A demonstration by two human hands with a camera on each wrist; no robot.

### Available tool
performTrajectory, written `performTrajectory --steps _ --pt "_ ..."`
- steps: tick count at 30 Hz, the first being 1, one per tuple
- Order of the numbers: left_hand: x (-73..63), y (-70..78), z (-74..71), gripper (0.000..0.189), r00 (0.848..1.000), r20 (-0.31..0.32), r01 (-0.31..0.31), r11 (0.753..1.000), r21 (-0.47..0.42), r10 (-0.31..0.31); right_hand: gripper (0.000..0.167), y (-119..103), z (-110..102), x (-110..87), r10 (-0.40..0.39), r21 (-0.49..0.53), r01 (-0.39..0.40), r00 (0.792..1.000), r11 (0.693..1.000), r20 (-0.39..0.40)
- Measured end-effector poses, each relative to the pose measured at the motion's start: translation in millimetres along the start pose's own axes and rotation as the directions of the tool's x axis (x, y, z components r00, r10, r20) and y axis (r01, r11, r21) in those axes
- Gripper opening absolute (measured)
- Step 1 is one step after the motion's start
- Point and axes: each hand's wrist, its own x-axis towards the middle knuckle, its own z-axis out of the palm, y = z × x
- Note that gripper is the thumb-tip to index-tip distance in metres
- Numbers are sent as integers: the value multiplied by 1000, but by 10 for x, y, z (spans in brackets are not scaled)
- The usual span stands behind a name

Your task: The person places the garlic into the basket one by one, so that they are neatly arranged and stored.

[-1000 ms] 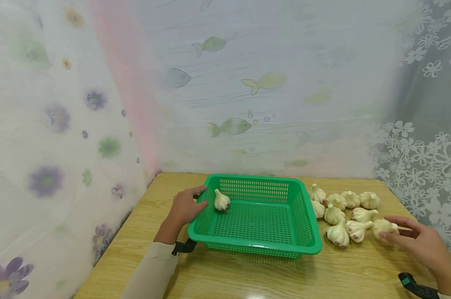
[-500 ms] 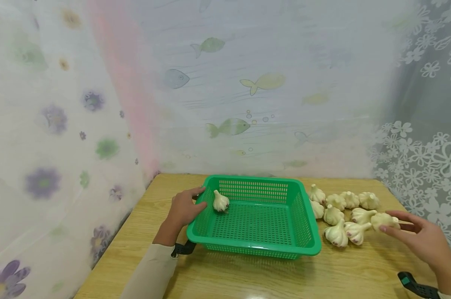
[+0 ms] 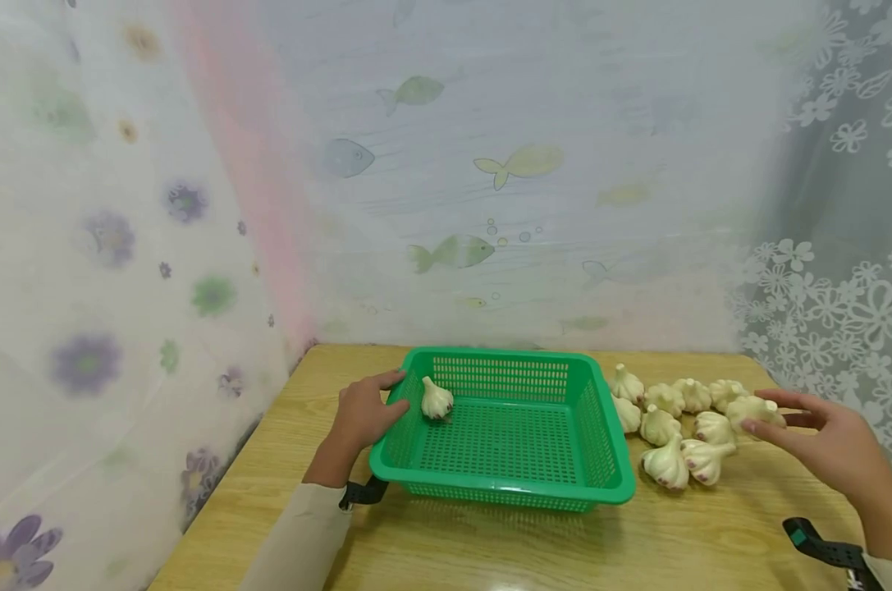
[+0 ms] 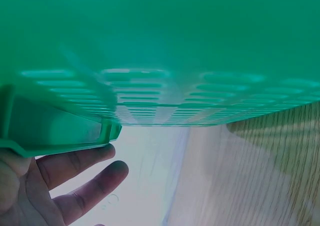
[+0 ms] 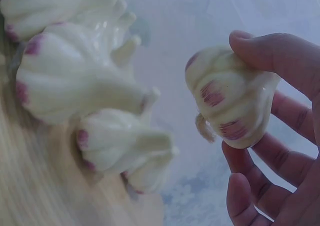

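In the head view my right hand (image 3: 822, 435) pinches a garlic bulb (image 3: 757, 416), lifted at the right side of the garlic pile (image 3: 663, 425). The right wrist view shows this held garlic bulb (image 5: 230, 98) between thumb and fingertips, its base marked with purple patches. My left hand (image 3: 364, 414) rests at the left rim of a green plastic basket (image 3: 506, 486), thumb on the rim. Its index and middle fingers (image 4: 82, 163) look straight beneath the rim in the left wrist view. One garlic bulb (image 3: 436, 400) lies inside the basket, near its left wall.
Several loose bulbs lie close against the basket's right side. Everything stands on a wooden table (image 3: 505, 558). A fish-printed curtain (image 3: 534, 246) hangs behind it, and flower-printed sheets (image 3: 91, 328) flank the left side.
My right hand has lifted the garlic bulb from the table and moved it away from me, slightly left. The left hand and the basket have stayed put.
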Motion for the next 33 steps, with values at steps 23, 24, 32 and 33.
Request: performTrajectory --steps 23,24,32,33 --pt "17 -1 5 53 1000 3 -12 1000 -9 12 62 -777 -22 307 -147 50 145 989 988 26" --pt "18 2 6 53 1000 1 -11 1000 -9 11 61 -816 -10 321 -151 49 150 988 988 25" --pt "5 -2 4 52 1000 -10 -6 1000 -7 6 57 -1081 168 438 -211 78 208 977 975 39" --pt "-1 -4 1 52 1000 -8 -5 1000 -9 5 59 -1110 196 451 -209 81 205 977 975 47"
